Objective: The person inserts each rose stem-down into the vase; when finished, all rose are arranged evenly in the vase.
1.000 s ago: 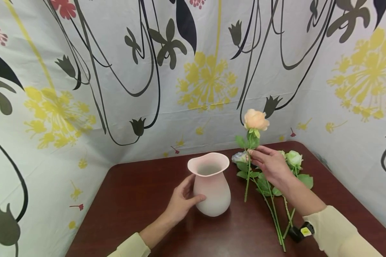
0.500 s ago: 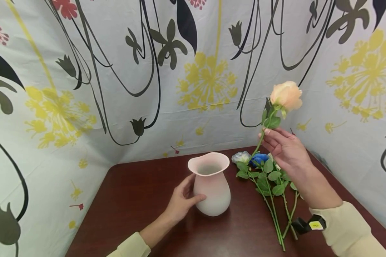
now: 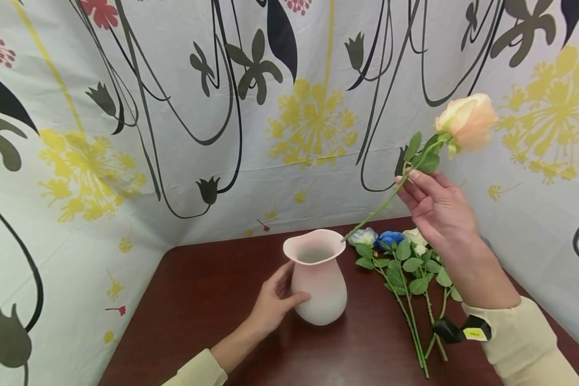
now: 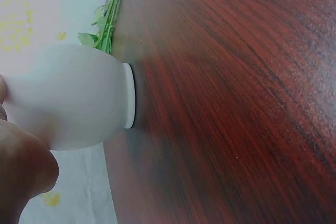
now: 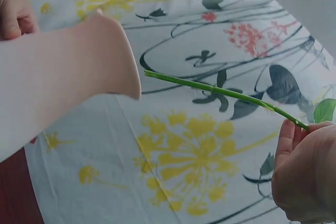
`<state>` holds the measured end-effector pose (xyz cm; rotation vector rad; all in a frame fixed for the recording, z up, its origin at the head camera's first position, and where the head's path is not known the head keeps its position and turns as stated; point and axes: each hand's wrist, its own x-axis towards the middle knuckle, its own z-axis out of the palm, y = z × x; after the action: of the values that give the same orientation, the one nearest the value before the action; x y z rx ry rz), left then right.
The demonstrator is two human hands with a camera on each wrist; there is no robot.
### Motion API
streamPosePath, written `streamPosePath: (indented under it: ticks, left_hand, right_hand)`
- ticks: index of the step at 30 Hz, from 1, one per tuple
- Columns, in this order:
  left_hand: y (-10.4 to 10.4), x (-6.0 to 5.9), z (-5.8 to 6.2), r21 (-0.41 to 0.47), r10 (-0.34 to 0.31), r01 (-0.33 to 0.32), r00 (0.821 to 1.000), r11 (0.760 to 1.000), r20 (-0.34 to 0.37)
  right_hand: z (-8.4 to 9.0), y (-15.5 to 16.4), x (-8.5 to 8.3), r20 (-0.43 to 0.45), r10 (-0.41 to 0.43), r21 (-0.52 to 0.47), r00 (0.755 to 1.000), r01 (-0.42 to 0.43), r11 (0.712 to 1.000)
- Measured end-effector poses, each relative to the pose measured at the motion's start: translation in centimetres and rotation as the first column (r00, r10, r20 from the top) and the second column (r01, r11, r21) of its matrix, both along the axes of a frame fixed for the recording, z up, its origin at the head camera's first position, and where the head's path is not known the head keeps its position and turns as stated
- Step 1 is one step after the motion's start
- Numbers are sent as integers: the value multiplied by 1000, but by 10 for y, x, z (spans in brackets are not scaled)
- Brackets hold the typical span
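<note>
A pale pink vase point(image 3: 317, 283) stands upright on the dark red table point(image 3: 198, 300). My left hand point(image 3: 272, 301) curls round its left side; the vase's white belly point(image 4: 73, 95) fills the left wrist view. My right hand point(image 3: 434, 206) pinches the green stem point(image 3: 376, 214) of a peach rose point(image 3: 465, 120), held tilted in the air. The stem's lower end point(image 5: 152, 74) hangs just by the vase rim point(image 5: 113, 51) at its right edge.
Several other flowers point(image 3: 395, 257), blue, white and pale, lie on the table right of the vase, stems point(image 3: 415, 332) pointing toward me. Floral-patterned cloth walls point(image 3: 289, 107) close in the table on three sides. A black wrist strap point(image 3: 455, 329) sits on my right arm.
My right hand has lifted the peach rose up and to the right, tilting it so the stem's end now points at the vase rim. The left hand stayed on the vase.
</note>
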<state>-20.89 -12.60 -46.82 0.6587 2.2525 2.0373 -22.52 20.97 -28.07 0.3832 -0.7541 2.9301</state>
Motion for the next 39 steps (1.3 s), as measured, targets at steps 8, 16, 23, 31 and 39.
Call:
streamPosePath:
  ticks: [8, 16, 23, 31, 39]
  left_hand:
    - [1, -1, 0, 7, -12, 12, 1000, 1000, -25]
    - [1, 0, 0, 15, -8, 8, 1000, 1000, -8]
    - [1, -1, 0, 17, -16, 16, 1000, 1000, -9]
    - [1, 0, 0, 28, -14, 15, 1000, 1000, -18]
    - [2, 1, 0, 35, -8, 8, 1000, 999, -18]
  right_hand:
    - [1, -31, 5, -52, -42, 188, 998, 51, 981]
    - [-12, -53, 6, 16, -55, 425, 998, 43, 904]
    - [-25, -66, 4, 20, -43, 545, 999, 25, 838]
    - [-37, -76, 3, 30, -51, 651, 998, 19, 759]
    - [-42, -87, 5, 0, -50, 736, 999, 34, 677]
